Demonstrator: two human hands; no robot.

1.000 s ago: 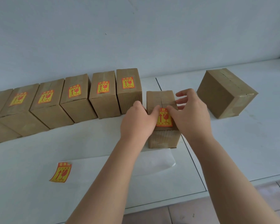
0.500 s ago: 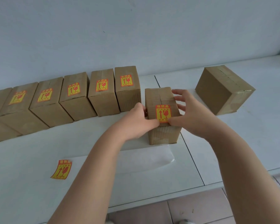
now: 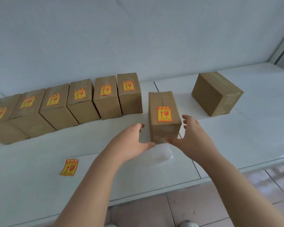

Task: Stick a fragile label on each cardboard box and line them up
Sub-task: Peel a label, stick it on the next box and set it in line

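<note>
A cardboard box stands on the white table with a yellow-and-red fragile label on its top. My left hand sits at its lower left, fingers spread, thumb near the box's bottom corner. My right hand flanks its right side, fingers apart, thumb against the lower front. Neither hand grips it. A row of several labelled boxes runs to the left. One unlabelled box stands at the right.
A loose fragile label lies on a white backing sheet near the table's front. The table edge drops to a tiled floor. A wall rises right behind the boxes.
Both hands have come off the label on top of the box and dropped to its lower sides, fingers spreading apart. The box stays in place.
</note>
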